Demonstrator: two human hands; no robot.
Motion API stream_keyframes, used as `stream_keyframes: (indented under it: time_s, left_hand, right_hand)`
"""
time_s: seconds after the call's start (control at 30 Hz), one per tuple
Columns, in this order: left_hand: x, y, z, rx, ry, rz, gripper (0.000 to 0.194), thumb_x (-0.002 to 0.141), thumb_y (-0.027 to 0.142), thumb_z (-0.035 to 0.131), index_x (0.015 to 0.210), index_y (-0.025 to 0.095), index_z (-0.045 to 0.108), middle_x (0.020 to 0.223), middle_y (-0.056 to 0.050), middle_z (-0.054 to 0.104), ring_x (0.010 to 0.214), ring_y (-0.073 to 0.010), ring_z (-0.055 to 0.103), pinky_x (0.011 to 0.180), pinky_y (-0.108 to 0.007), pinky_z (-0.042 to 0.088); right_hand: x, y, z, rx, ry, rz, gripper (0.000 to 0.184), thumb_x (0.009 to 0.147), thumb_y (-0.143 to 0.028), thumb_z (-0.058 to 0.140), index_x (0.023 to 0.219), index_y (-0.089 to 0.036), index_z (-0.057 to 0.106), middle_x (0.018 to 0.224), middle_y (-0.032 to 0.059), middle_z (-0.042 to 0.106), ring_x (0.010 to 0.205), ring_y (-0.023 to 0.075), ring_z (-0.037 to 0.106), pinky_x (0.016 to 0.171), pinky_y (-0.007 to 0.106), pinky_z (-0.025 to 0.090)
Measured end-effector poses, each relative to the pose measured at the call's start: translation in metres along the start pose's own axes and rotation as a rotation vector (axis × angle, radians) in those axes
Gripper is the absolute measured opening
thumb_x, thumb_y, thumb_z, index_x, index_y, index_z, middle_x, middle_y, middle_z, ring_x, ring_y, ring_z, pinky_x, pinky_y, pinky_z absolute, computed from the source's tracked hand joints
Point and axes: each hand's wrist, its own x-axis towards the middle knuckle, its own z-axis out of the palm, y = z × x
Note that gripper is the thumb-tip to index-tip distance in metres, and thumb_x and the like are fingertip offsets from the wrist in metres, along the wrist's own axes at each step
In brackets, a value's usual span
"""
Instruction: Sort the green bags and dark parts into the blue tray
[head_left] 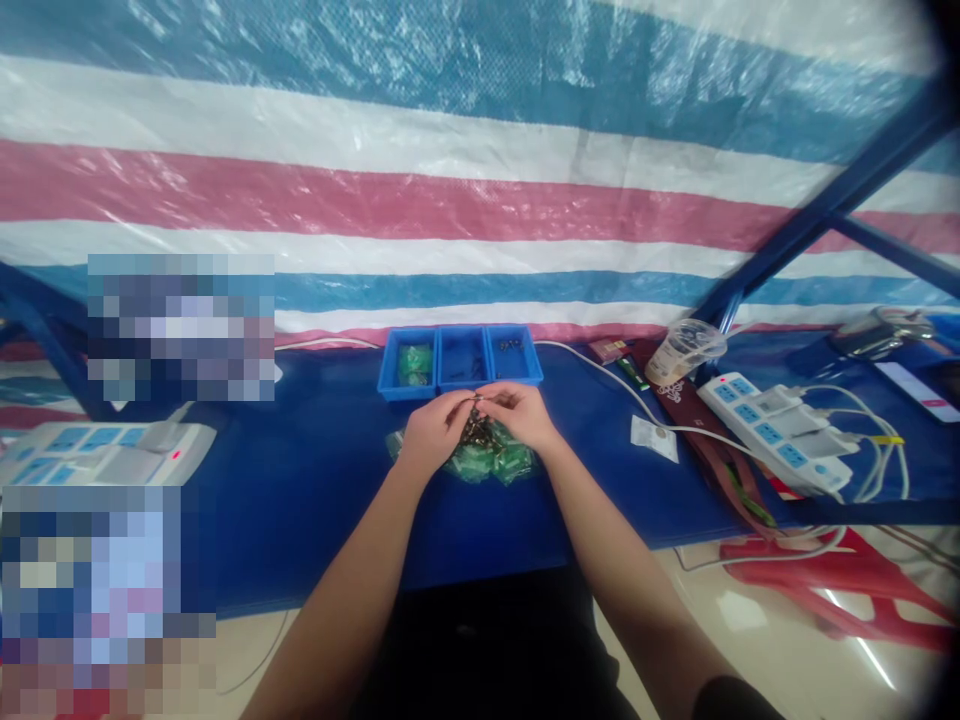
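Observation:
My left hand (433, 428) and my right hand (523, 414) meet over the middle of a blue table (315, 480). Both are pinched together around a small dark metal part (480, 402) held between the fingertips. Just under the hands lies a heap of small brass-coloured parts (480, 434) on top of several green plastic pieces (491, 464). Right behind the hands stands a row of three blue bins (459, 360): the left one holds green pieces, the other two hold small dark parts.
A white power strip (776, 430) with plugs and cables lies at right beside a tipped clear plastic cup (684, 350). Another white power strip (105, 450) sits at left. A striped tarpaulin (480, 180) hangs behind. A red plastic stool (832, 585) stands below right.

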Motion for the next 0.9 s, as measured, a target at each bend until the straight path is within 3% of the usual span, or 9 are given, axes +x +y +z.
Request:
stream_keyframes:
  time_s: [0.3,0.6,0.9]
  left_hand:
    - [0.0008,-0.0011,-0.0029,0.022,-0.036,0.003,0.026,0.098,0.033,0.045,0.105,0.022,0.068,0.098,-0.003,0.073,0.09,-0.015,0.068,0.084,-0.024,0.05]
    - [-0.0006,0.0018,-0.0007,0.015,-0.024,-0.06,0.025,0.094,0.037,0.053,0.109,0.024,0.068,0.09,0.0,0.075,0.072,-0.0117,0.067,0.071,-0.021,0.05]
    - [0.0013,0.0008,-0.0039,0.037,-0.037,-0.022,0.026,0.097,0.033,0.047,0.104,0.021,0.069,0.1,-0.002,0.074,0.085,-0.0139,0.069,0.079,-0.022,0.05]
  right_hand:
    - [-0.0027,-0.001,0.0038,0.001,-0.004,-0.033,0.033,0.068,-0.04,0.081,0.094,-0.021,0.072,0.079,0.0015,0.073,0.069,0.0151,0.068,0.064,0.028,0.055]
    - [-0.001,0.0018,0.0002,0.054,-0.005,-0.038,0.028,0.071,-0.036,0.08,0.094,-0.021,0.074,0.075,0.0007,0.072,0.065,0.0132,0.067,0.062,0.026,0.055]
    - [-0.0012,-0.0016,0.0045,0.028,0.014,-0.036,0.032,0.067,-0.039,0.082,0.092,-0.02,0.073,0.076,0.0019,0.072,0.065,0.0144,0.067,0.059,0.026,0.054]
